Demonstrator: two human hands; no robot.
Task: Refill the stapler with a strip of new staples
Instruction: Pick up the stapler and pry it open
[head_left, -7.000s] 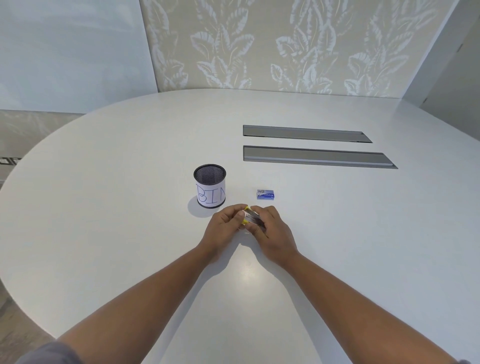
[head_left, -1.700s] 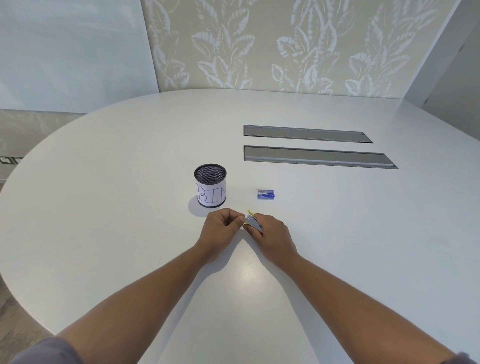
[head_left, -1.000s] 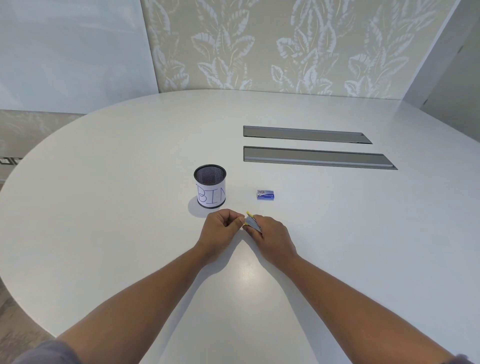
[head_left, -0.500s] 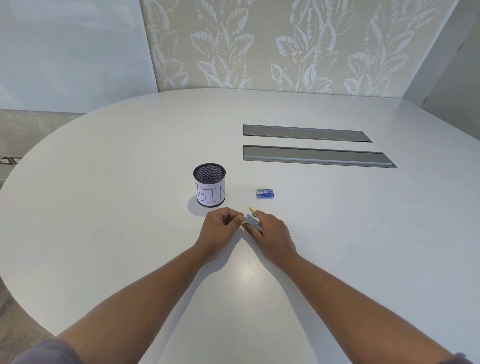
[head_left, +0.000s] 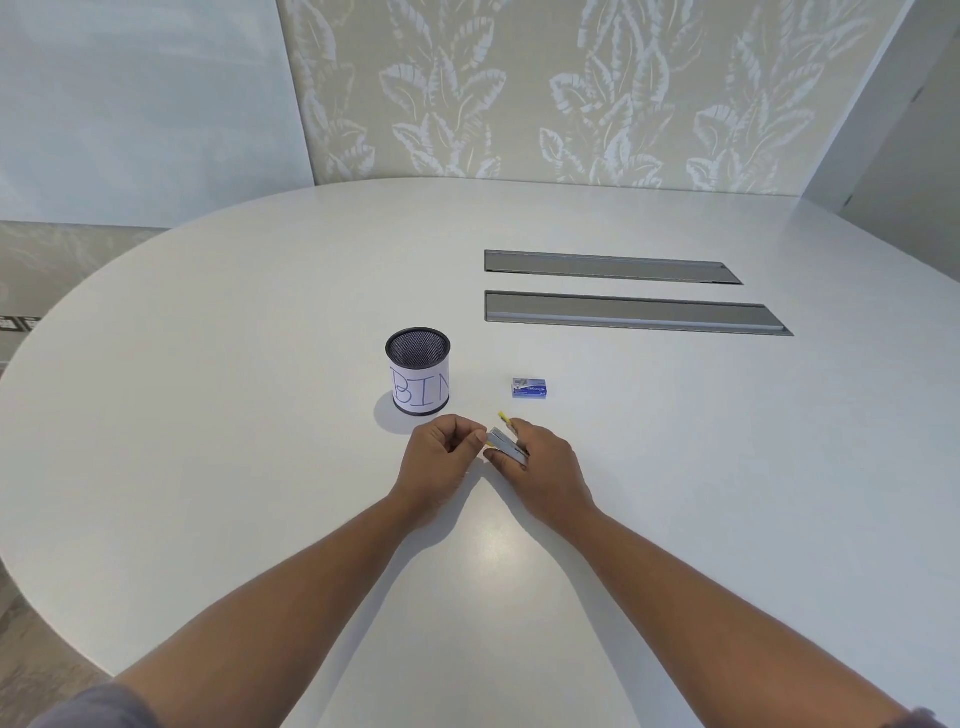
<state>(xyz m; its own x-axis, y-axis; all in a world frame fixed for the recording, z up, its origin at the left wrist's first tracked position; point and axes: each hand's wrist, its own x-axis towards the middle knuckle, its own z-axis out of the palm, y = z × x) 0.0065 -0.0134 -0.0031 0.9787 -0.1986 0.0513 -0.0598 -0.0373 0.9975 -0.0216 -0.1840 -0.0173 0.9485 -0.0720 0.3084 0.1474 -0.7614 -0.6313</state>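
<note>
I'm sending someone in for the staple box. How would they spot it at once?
Start at the white oval table, at the nearer grey slot. Just nearer than its left end lies the staple box, right of the mesh cup labelled BIN. It is the only small, flat, blue thing there.

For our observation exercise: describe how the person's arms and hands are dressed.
Both forearms are bare to the hands. The left hand and right hand show no gloves, rings or watch. A grey sleeve edge shows near the left elbow.
</note>
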